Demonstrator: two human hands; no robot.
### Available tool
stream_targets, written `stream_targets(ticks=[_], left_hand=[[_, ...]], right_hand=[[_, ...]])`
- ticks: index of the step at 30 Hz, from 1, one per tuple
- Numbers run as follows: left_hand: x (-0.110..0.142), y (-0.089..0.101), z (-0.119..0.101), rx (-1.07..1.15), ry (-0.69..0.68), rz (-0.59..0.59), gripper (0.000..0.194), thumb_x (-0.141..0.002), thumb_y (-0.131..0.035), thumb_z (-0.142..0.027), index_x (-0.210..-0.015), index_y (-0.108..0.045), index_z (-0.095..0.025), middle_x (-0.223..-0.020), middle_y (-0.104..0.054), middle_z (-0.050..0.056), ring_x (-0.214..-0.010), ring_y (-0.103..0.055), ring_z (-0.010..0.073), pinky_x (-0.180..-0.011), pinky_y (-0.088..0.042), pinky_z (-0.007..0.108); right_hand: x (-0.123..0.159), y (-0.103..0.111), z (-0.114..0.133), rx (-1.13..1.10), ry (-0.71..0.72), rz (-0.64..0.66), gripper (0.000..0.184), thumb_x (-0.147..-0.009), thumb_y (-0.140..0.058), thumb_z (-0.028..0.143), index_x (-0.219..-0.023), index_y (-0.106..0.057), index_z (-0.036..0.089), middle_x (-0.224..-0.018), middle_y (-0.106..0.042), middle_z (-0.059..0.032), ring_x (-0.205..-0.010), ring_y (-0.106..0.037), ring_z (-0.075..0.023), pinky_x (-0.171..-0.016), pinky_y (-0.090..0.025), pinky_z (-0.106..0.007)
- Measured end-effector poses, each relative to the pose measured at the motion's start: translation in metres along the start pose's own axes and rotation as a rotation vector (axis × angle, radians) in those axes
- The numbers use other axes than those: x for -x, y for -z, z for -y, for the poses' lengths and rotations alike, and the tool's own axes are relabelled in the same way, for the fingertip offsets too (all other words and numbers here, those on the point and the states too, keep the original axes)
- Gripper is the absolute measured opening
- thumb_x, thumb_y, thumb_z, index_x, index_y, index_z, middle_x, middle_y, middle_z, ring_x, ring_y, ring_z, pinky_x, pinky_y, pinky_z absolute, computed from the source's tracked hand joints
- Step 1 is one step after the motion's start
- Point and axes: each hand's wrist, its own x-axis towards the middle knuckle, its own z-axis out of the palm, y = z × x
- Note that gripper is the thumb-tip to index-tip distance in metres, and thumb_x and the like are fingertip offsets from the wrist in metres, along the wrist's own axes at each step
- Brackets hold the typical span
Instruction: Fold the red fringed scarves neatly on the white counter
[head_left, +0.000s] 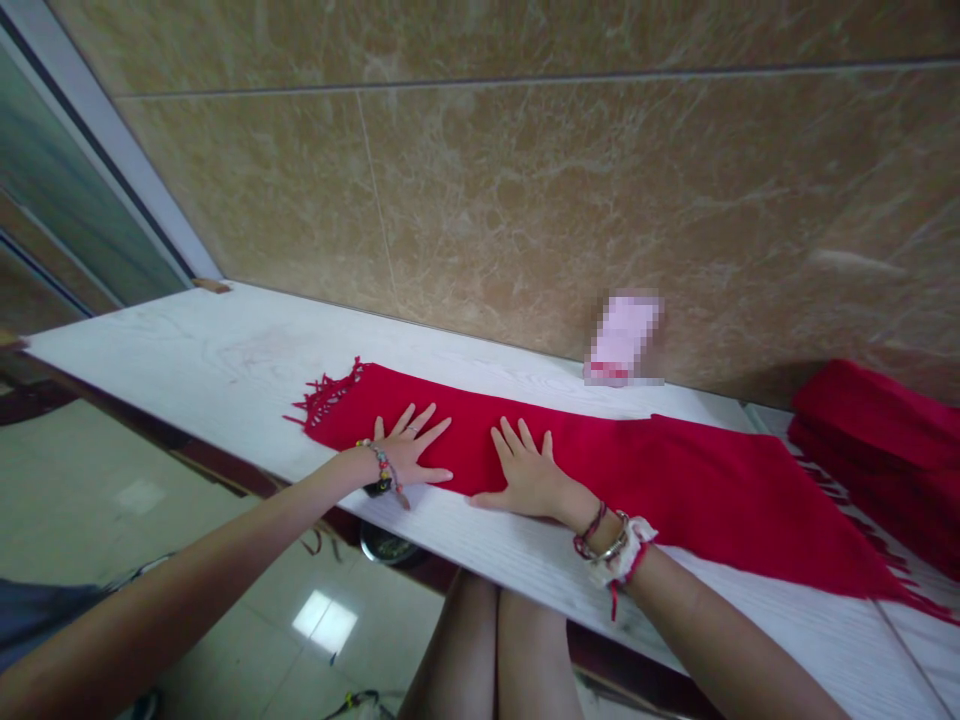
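A long red scarf (615, 455) with fringed ends lies stretched out along the white tabletop. My left hand (409, 450) rests flat on its left part, fingers spread, close to the knotted fringe. To the right, my right hand (525, 475) is also open, with its fingers on the cloth and its thumb over the scarf's near edge. Neither hand grips the fabric. Bracelets circle both wrists, and a white scrunchie sits on the right one.
More folded red cloth (877, 430) is piled at the right end of the white table (247, 340). A blurred pink-white object (625, 335) leans against the brown marbled wall (525, 200). Below the near edge, a round metal item (386, 545) shows in part.
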Motion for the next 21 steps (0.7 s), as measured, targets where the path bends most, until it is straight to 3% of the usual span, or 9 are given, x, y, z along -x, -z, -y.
stream_targets(ticks=[5,9,13,17,21], left_hand=[[-0.007,0.008,0.002,0.017,0.008,0.034,0.085,-0.064,-0.043,-0.066,-0.135,-0.008,-0.035,-0.143,0.007,0.002,-0.127,0.007,0.0367,-0.091,-0.007,0.067],[-0.026,0.019,0.005,0.066,0.146,-0.092,0.067,-0.076,-0.025,-0.062,-0.135,-0.010,-0.034,-0.144,0.005,0.001,-0.128,0.005,0.0336,-0.092,-0.008,0.066],[-0.045,0.020,0.011,0.047,0.268,-0.113,0.072,-0.073,-0.028,-0.065,-0.135,-0.012,-0.032,-0.144,0.002,0.004,-0.128,0.004,0.0353,-0.093,-0.007,0.065],[-0.052,0.014,0.033,0.059,0.286,-0.122,0.074,-0.070,-0.030,-0.068,-0.134,-0.012,-0.035,-0.144,-0.001,0.003,-0.127,0.000,0.0377,-0.092,-0.012,0.066],[-0.053,0.012,0.067,0.014,0.324,-0.182,0.071,-0.073,-0.024,-0.066,-0.134,-0.016,-0.032,-0.143,-0.011,0.008,-0.126,-0.010,0.0410,-0.088,-0.022,0.064]], right_hand=[[-0.004,0.012,0.000,-0.060,-0.025,0.049,0.101,-0.063,-0.041,0.072,-0.137,-0.011,0.011,-0.143,-0.001,-0.0138,-0.128,0.005,-0.0349,-0.097,0.000,-0.060],[-0.022,0.020,-0.001,-0.091,-0.095,-0.165,0.082,-0.075,-0.029,0.065,-0.135,-0.020,0.010,-0.142,-0.015,-0.0149,-0.129,-0.007,-0.0328,-0.101,-0.009,-0.053],[-0.038,0.010,-0.001,0.044,0.045,-0.208,0.069,-0.079,-0.031,0.059,-0.134,-0.026,0.017,-0.141,-0.020,-0.0107,-0.129,-0.011,-0.0305,-0.100,-0.011,-0.053],[-0.038,-0.001,-0.004,0.120,0.057,-0.226,0.068,-0.079,-0.029,0.060,-0.134,-0.025,0.020,-0.142,-0.018,-0.0090,-0.129,-0.009,-0.0325,-0.099,-0.008,-0.055],[-0.039,0.010,0.000,0.114,0.044,-0.132,0.073,-0.076,-0.032,0.063,-0.134,-0.026,0.019,-0.142,-0.018,-0.0118,-0.127,-0.010,-0.0363,-0.097,-0.010,-0.058]])
